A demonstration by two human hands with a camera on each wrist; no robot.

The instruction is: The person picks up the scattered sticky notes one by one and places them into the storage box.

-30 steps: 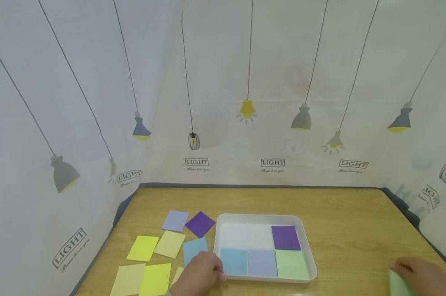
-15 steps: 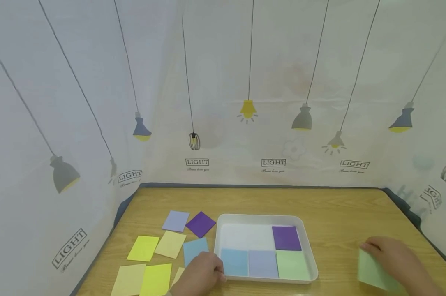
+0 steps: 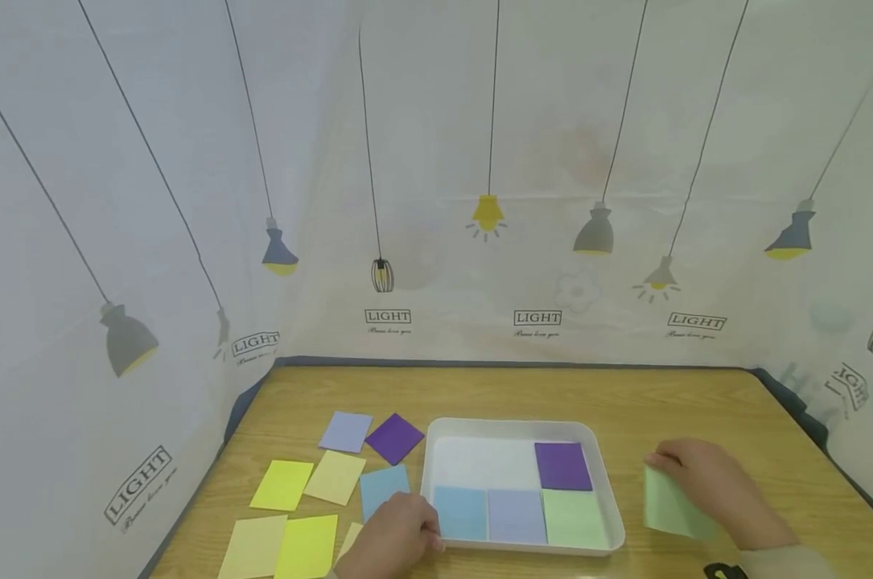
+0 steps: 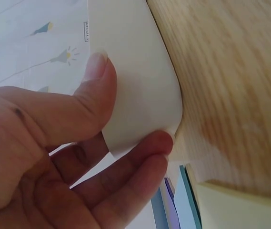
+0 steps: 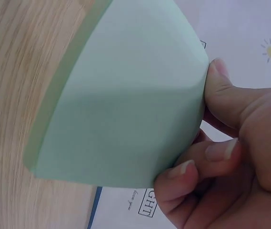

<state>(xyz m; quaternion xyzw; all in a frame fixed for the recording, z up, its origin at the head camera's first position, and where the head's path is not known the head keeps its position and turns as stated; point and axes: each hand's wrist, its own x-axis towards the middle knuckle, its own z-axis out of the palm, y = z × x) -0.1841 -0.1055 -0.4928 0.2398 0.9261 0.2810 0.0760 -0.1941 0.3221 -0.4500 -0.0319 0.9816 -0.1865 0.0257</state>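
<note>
My left hand (image 3: 396, 535) grips the near-left corner of a white rectangular tray (image 3: 479, 462). In the left wrist view, the thumb lies against the tray wall (image 4: 140, 90) and fingertips touch its corner. My right hand (image 3: 714, 486) pinches a light green square sticky note (image 3: 671, 507) by one edge, over the table to the tray's right. The right wrist view has this note (image 5: 121, 105) slightly bent. Inside the tray, a blue note (image 3: 461, 513), a lilac note (image 3: 516, 516) and a green note (image 3: 575, 519) form the front row. A purple note (image 3: 563, 466) lies behind the green one.
Left of the tray, loose notes lie on the wooden table (image 3: 552, 394): lilac (image 3: 345, 432), purple (image 3: 395, 438), blue (image 3: 384, 489), and several bright yellow (image 3: 282, 485) and pale yellow (image 3: 335, 477) ones. A white cloth (image 3: 436, 161) printed with lamps encloses the table's back and sides.
My right hand has moved left across the table toward the tray, carrying the green sticky note. My left hand has stayed on the tray corner.
</note>
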